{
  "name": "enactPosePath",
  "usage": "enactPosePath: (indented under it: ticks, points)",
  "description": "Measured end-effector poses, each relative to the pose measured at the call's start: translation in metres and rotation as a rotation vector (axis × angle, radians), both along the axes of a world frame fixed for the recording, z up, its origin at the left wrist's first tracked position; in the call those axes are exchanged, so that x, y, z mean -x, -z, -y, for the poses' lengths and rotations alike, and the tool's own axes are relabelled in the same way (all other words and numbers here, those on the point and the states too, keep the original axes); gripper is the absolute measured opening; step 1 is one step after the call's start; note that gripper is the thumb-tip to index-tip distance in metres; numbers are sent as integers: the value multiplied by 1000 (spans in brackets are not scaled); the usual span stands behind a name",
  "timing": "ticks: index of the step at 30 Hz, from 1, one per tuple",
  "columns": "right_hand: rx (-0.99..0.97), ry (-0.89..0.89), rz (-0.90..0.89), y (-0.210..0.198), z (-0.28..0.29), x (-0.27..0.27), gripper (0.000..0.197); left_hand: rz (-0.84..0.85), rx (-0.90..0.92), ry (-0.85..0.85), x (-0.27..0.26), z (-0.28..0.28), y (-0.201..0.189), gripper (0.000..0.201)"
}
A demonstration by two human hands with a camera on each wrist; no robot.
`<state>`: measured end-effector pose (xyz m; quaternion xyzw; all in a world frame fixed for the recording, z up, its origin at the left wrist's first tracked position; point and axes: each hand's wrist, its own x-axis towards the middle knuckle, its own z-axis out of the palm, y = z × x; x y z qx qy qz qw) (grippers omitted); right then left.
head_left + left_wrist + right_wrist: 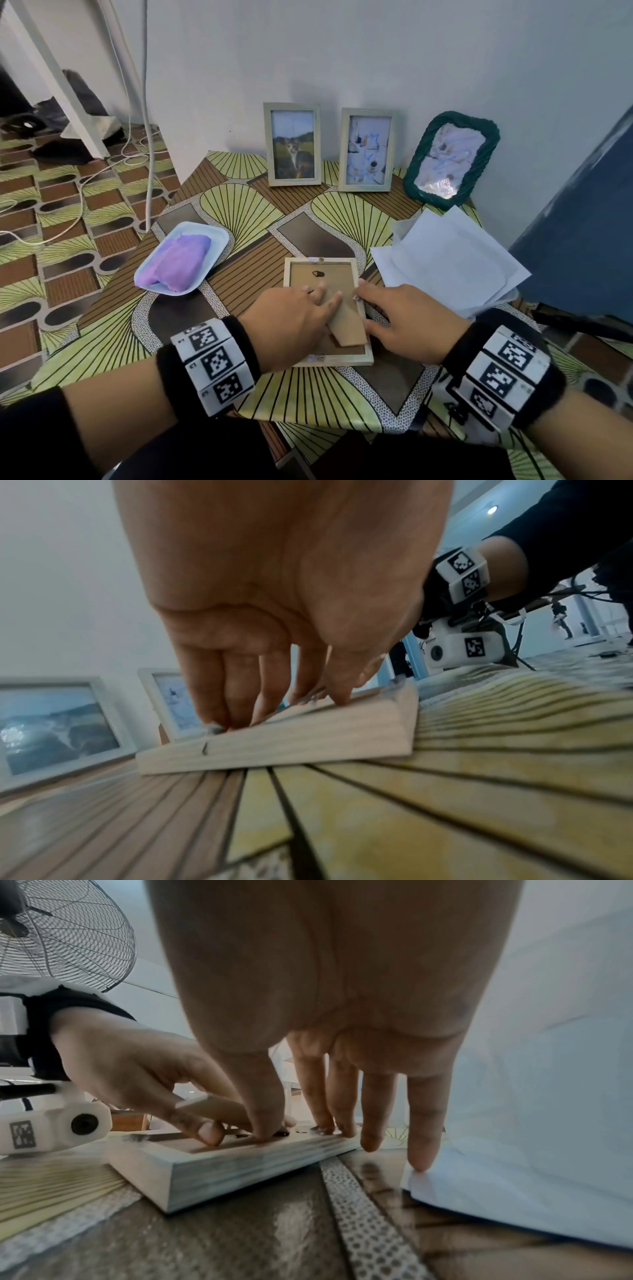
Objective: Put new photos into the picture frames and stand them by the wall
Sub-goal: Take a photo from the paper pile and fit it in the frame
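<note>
A pale wooden picture frame [361,358] lies face down at the table's middle, its brown backing board [305,274] and cardboard stand [347,327] facing up. My left hand [291,322] presses straight fingers on the backing and stand. My right hand [390,317] rests its fingertips along the frame's right edge, the index tip at a small metal tab. In the wrist views the left hand [274,588] and right hand [325,988] both reach down onto the frame [274,745] [240,1167]. The frame's front is hidden.
Two pale wooden frames [293,144] [368,150] and a green frame [450,159] with photos stand against the wall. White paper sheets [448,257] lie at the right. A pale blue tray [219,236] holding a purple cloth sits at the left. A fan [68,934] stands behind.
</note>
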<state>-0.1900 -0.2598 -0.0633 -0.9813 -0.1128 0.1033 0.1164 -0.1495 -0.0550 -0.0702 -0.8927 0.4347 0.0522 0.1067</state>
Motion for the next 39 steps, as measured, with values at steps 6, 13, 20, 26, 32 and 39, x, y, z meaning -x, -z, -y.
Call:
enactPosePath:
  ticks: [6, 13, 20, 26, 32, 39]
  points:
    - [-93, 36, 3, -4, 0, 0, 33, -132, 98, 13, -5, -13, -12, 59]
    - [-257, 55, 197, -3, -8, 10, 33, -72, 520, -35, -3, -64, -14, 41]
    - [11, 111, 150, 2, -20, 20, 49, -190, 130, -114, 1, -85, 1, 79]
    - [-29, 202, 101, 2, -16, 19, 47, -167, 134, -195, 13, -84, -1, 82]
    - [-65, 171, 73, 3, -15, 14, 51, -294, 181, -243, 7, -79, 1, 84]
    - [-82, 165, 44, 4, -17, 8, 50, -334, 157, -246, -14, -68, 9, 74]
